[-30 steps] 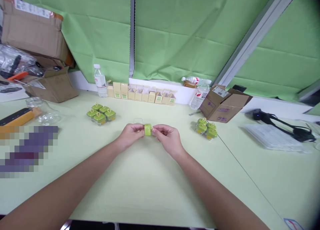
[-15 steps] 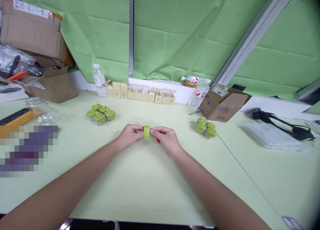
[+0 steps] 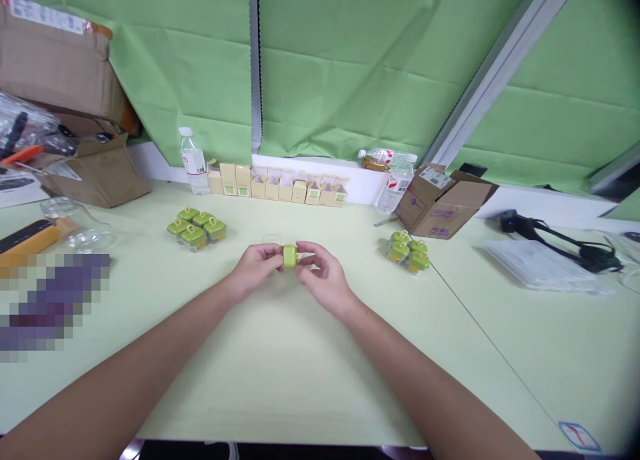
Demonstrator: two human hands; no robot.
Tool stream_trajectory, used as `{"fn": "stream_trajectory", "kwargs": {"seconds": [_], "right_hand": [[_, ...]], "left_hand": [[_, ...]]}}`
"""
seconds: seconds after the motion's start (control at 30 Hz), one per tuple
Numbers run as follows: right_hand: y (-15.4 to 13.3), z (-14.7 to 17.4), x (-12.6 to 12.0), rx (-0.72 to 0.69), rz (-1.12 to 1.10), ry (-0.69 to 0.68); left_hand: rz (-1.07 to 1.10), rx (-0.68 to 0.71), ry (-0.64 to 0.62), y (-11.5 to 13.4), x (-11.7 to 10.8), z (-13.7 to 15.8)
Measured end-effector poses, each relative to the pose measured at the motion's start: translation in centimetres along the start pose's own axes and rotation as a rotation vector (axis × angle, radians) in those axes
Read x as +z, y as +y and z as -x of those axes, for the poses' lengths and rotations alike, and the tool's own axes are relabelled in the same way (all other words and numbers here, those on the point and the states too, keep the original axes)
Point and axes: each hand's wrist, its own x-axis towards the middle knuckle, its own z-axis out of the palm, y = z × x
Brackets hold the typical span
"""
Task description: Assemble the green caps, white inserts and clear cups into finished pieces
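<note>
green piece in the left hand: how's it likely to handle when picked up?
Probably stiff: the green piece looks undented, pinched by the left hand. Likely light, being much smaller than that hand. Its shiny surface may be slippery, though its loop could help grip.

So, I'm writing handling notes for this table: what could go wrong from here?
Two possible risks. The green lid is pinched in the left hand, while the right hand has its thumb and fingers parted near the lid's loop, so a weak pinch might let it drop onto the table. The clear container just beyond the left hand is hard to see against the pale surface, so a knuckle could knock it.
</note>
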Motion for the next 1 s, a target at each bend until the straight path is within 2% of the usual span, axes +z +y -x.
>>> {"fn": "stream_trajectory", "kwargs": {"seconds": [0.1, 0.17, 0.27, 0.43, 0.57, 0.73, 0.87, 1.0], "right_hand": [[-0.2, 0.6, 0.3, -0.211, 0.174, -0.104], [-0.4, 0.8, 0.4, -0.286, 0.259, -0.107], [-0.7, 0.6, 0.1, -0.286, 0.296, -0.032], [-0.6, 0.1, -0.5, -0.194, 0.305, 0.103], [-0.3, 0.2, -0.6, -0.178, 0.362, 0.033], [0.1, 0.5, -0.3, -0.304, 0.525, -0.131], [0.5, 0.5, -0.3, -0.340, 0.657, -0.113], [0.4, 0.3, -0.6, -0.369, 0.674, -0.029]], "left_hand": [[0.011, -0.007, -0.065, 0.0, -0.1, 0.2], [0.022, -0.004, -0.119, -0.2, -0.1, 0.3], [0.081, -0.001, -0.102, -0.4, -0.1, 0.2], [0.158, -0.035, 0.054, -0.2, -0.6, -0.3], [0.162, -0.034, 0.143, -0.2, -0.8, -0.5], [0.163, -0.022, 0.155, -0.3, -0.7, -0.5], [0.153, -0.020, 0.168, -0.3, -0.7, -0.5], [0.131, -0.007, 0.170, -0.3, -0.7, -0.6]]}}
